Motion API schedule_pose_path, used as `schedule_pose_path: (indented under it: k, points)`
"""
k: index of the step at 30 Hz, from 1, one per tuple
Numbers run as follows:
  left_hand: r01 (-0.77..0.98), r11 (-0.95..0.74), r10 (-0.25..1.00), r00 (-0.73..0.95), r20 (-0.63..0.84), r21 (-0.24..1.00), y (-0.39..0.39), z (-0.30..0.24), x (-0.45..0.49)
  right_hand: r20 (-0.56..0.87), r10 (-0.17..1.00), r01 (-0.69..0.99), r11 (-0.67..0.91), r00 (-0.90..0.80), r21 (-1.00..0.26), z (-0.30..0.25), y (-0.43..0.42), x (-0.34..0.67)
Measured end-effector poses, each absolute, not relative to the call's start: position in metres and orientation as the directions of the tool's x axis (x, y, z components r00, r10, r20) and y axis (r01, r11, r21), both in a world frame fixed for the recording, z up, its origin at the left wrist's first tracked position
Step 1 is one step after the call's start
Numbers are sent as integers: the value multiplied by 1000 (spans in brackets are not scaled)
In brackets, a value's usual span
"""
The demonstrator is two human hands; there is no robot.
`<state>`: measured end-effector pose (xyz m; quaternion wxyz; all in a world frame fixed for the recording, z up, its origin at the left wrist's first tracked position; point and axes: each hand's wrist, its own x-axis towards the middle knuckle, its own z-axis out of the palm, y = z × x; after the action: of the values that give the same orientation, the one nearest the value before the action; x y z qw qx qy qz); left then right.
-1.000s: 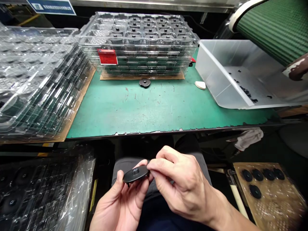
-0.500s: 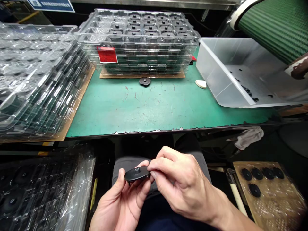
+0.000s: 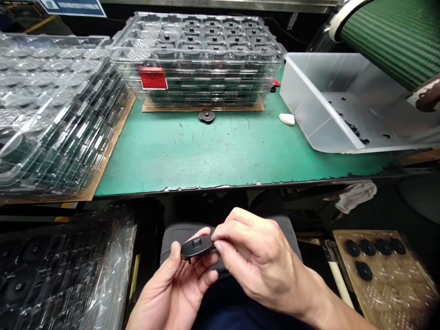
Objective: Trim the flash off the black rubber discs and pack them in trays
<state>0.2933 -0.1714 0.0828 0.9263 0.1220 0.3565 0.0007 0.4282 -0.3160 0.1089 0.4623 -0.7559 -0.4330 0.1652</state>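
A round black plastic disc (image 3: 197,247) with a small raised hub is held above my lap, tilted, with a short prong showing under its edge. My left hand (image 3: 175,286) grips it, thumb against the left rim and fingers behind and beneath. At the right rim, the thumb and forefinger of my right hand (image 3: 263,256) are pinched together on the edge; whether something small lies between the fingertips is hidden. Another black disc (image 3: 206,116) lies on the green bench top (image 3: 213,156), in front of the clear tray stack.
Clear trays (image 3: 206,73) holding black discs stand at the back, with more stacked trays (image 3: 62,114) on the left. A translucent bin (image 3: 302,105) with small black bits sits right, near a white piece (image 3: 287,119). Low right is a tray (image 3: 388,293) with several discs; bagged trays (image 3: 62,275) lie low left.
The disc has tipped a little more and shifted slightly right in my left hand. The lower left fingers have loosened from beneath it. My right hand keeps its pinch at the rim.
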Motion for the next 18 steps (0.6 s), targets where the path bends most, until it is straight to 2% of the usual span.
schedule_pose_path:
  k: [7, 18]
  points:
    - [93, 971, 99, 687, -720, 221, -172, 83, 293, 136, 813, 483, -194, 567, -854, 110, -314, 429]
    - [104, 971, 88, 679, -729, 214, -171, 84, 294, 119, 837, 509, -206, 535, -836, 109, -319, 429]
